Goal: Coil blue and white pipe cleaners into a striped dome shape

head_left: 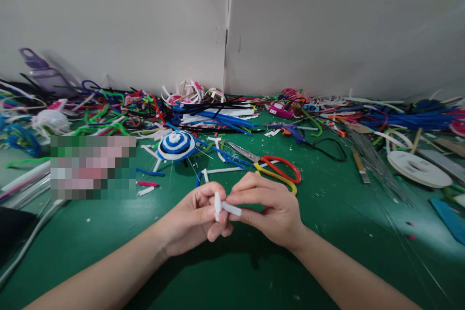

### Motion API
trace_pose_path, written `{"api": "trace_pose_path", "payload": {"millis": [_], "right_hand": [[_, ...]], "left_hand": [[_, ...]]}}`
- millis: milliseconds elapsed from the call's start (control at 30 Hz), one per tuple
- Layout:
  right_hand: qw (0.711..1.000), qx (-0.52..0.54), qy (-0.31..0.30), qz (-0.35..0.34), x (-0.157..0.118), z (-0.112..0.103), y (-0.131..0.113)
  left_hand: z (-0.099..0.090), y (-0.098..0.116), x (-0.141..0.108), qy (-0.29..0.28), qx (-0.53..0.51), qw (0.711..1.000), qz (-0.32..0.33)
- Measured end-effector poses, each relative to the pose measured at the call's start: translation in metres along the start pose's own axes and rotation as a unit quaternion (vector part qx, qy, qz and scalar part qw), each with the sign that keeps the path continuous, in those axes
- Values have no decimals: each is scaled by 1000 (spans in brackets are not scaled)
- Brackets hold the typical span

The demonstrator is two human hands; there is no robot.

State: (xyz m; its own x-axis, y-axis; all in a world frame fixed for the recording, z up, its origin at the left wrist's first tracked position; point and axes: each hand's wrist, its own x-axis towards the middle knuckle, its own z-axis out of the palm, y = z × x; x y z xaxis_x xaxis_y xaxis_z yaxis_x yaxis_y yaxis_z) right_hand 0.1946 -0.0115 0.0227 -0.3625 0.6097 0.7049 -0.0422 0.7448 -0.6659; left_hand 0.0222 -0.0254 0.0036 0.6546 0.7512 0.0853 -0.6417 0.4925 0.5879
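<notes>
Over the green table, my left hand (198,218) pinches one end of a white pipe cleaner (231,209), where it is bent or coiled into a small flat piece. My right hand (271,206) closes thumb and fingers on the same pipe cleaner, whose short straight end sticks out towards the right. Just beyond both hands lie scissors (271,162) with one red and one yellow handle, their blades parted. A blue and white coiled pipe-cleaner disc (177,145) rests further back to the left, with cut white and blue pieces around it.
Heaps of coloured pipe cleaners (218,116) line the grey partition (116,24). A blue glue gun (292,133) with a black cord lies behind the scissors. At right are a white spool (419,168), a cutter knife (361,167) and thin clear strands. A purple bottle (47,75) leans far left.
</notes>
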Motion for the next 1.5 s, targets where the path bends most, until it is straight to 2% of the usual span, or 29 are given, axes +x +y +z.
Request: {"api": "trace_pose_path", "payload": {"millis": [300, 400, 500, 567, 633, 767, 867, 900, 967, 1033, 1067, 1133, 1167, 1233, 1267, 1333, 1400, 1500], "right_hand": [[1000, 6, 2, 30, 3, 2, -6], [998, -15, -14, 52, 3, 1, -7], [994, -49, -55, 85, 2, -2, -5], [986, -69, -99, 113, 2, -6, -2], [975, -85, -144, 145, 3, -10, 1], [945, -94, -215, 226, 5, -14, 5], [926, -77, -228, 292, 6, -13, 6], [919, -69, -230, 313, 6, -13, 7], [903, -46, -237, 355, 7, -13, 8], [889, -13, -244, 388, 9, -14, 8], [886, 2, -240, 396, 9, -14, 8], [900, 14, -211, 382, 9, -14, 8], [917, 2, -183, 355, 9, -14, 8], [955, -56, -110, 269, 6, -13, 8], [969, -95, -71, 216, 4, -12, 9], [978, -176, -5, 109, 1, -11, 10], [970, -241, 17, 18, -1, -11, 12], [946, -308, -31, -96, -2, -13, 15]], "left_hand": [[-1, 2, -1, -14, 71, 997, -11], [-2, 9, 0, 8, 161, 987, -11], [-1, 20, 0, 19, 299, 954, -22], [-1, 27, -1, 26, 395, 918, -22], [-1, 32, -1, 26, 498, 867, -6], [-3, 35, -2, -37, 688, 722, 56], [-1, 35, -2, -78, 778, 611, 123], [0, 34, -3, -87, 793, 587, 138], [3, 33, -5, -99, 807, 564, 144], [3, 31, -7, -92, 802, 575, 134], [1, 30, -8, -75, 791, 594, 130], [-2, 28, -9, -25, 744, 654, 133], [-4, 27, -9, 8, 710, 690, 140], [-5, 25, -8, 86, 632, 750, 173], [-5, 23, -7, 123, 595, 770, 194], [-2, 20, -5, 173, 537, 797, 216], [1, 18, -3, 163, 517, 822, 176], [4, 15, 0, 109, 469, 874, 66]]}}
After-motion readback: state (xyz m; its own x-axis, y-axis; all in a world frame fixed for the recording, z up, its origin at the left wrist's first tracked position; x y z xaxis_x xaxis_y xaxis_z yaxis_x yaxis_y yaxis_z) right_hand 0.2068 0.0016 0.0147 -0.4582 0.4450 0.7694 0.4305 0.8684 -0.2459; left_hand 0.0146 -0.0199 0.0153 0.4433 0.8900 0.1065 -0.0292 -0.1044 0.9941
